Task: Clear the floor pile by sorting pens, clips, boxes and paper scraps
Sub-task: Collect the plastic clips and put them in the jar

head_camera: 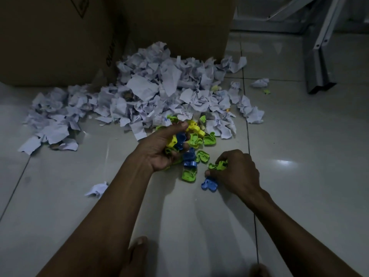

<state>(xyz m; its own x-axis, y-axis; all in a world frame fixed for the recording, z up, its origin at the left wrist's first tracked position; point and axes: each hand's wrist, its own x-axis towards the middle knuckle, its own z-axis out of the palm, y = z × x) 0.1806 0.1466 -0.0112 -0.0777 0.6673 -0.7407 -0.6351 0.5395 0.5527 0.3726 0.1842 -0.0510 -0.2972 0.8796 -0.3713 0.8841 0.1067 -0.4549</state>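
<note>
The left hand (159, 148) cups a bunch of clips (175, 140), likely as a holder, while the right hand (231, 170) pinches a green clip (218, 165) off the floor (paper scraps (151, 92) wait behind).

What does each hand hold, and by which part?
Left hand cups several clips in its palm. Right hand pinches a green clip; which part cannot be told.
</note>
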